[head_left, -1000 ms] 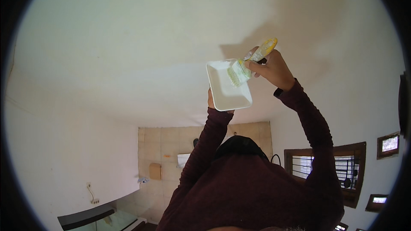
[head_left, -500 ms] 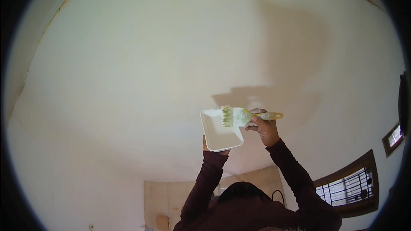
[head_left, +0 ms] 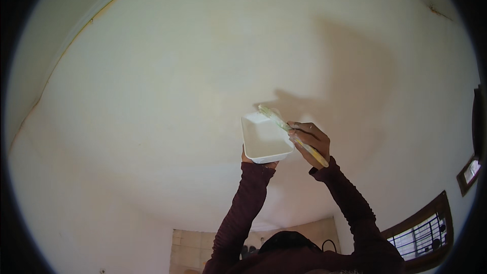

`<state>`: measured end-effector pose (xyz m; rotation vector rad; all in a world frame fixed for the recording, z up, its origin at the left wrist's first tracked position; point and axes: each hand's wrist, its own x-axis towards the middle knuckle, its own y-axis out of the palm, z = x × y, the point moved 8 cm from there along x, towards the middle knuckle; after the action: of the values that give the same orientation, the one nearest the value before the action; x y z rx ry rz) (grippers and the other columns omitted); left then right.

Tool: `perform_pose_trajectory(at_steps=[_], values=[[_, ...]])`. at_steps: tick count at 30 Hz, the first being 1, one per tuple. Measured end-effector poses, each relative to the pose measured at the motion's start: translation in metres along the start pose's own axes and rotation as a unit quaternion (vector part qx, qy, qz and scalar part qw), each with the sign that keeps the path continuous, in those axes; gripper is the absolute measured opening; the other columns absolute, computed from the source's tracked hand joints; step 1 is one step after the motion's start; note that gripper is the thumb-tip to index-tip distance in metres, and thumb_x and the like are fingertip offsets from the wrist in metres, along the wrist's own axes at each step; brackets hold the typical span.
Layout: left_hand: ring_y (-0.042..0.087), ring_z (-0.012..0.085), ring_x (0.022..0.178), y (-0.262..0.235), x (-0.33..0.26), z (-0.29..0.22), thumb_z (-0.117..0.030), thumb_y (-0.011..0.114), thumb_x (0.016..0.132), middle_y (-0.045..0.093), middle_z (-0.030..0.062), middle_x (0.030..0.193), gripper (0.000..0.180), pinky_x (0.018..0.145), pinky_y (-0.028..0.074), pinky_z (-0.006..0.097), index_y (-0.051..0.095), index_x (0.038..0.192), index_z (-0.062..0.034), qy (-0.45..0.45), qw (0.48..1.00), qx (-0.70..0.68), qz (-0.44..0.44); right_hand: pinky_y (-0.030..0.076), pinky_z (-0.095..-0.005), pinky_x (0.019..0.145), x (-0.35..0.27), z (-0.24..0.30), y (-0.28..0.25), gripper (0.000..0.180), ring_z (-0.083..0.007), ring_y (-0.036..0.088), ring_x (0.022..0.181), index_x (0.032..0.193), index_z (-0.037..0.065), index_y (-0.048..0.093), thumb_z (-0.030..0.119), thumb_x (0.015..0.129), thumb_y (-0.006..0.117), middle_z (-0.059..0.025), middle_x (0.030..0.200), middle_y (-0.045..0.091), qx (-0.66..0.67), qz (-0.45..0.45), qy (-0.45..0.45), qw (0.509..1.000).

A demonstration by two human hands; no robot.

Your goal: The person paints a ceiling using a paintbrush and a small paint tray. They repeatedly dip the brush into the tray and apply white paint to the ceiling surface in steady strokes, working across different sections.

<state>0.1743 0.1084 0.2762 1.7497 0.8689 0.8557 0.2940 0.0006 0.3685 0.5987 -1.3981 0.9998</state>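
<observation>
The left hand (head_left: 246, 157), mostly hidden, is closed around the underside of a white rectangular tray (head_left: 267, 137), its fingers showing at the tray's left side and along its near edge. The tray is in front of the person, tilted so that its pale inside shows; whether it contains any liquid cannot be told. The right hand (head_left: 315, 136) grips a paintbrush (head_left: 298, 142) between thumb and fingers, its back partly turned to the camera and its skin flecked with white. The brush is seen nearly edge-on, slanting from the upper left, where its whitish-green bristles lie across the tray's far right corner in the view, down to the yellow handle's end near the right wrist. Whether the bristles touch the tray or the wall cannot be told. Both arms wear dark maroon sleeves (head_left: 238, 213). Behind the hands spreads a broad off-white wall (head_left: 203, 61), with a soft brown shadow (head_left: 357, 71) up and to the right of the brush. A barred window (head_left: 421, 236) in a brown frame stands at lower right, and tan floor tiles (head_left: 193, 251) show at the bottom.
</observation>
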Motion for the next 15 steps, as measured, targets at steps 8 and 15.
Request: perform_pose_trajectory(at_steps=[8,15], values=[[0.062,0.0289,0.116,0.011,-0.002,-0.002,-0.044,0.043,0.1,0.062,0.0085,0.129,0.045,0.092,0.055,0.048,0.055,0.133,-0.0161,0.021,0.999,0.0,0.03,0.057,-0.0332,0.083,0.04,-0.006,-0.001,0.036,-0.0273,0.068,0.099,0.107,0.0,0.068,-0.013,0.074,0.07,-0.017,0.113,0.067,-0.116,-0.016,-0.088,0.989],[0.061,0.03,0.117,-0.018,0.012,-0.008,-0.042,0.043,0.1,0.061,0.0077,0.131,0.044,0.095,0.053,0.049,0.054,0.135,-0.0169,0.045,0.999,-0.018,-0.02,0.054,-0.0304,0.083,0.156,-0.099,0.002,0.031,-0.0226,0.067,0.097,0.111,0.001,0.067,-0.006,0.081,0.07,-0.0123,0.111,0.069,0.005,-0.122,-0.075,0.99]])
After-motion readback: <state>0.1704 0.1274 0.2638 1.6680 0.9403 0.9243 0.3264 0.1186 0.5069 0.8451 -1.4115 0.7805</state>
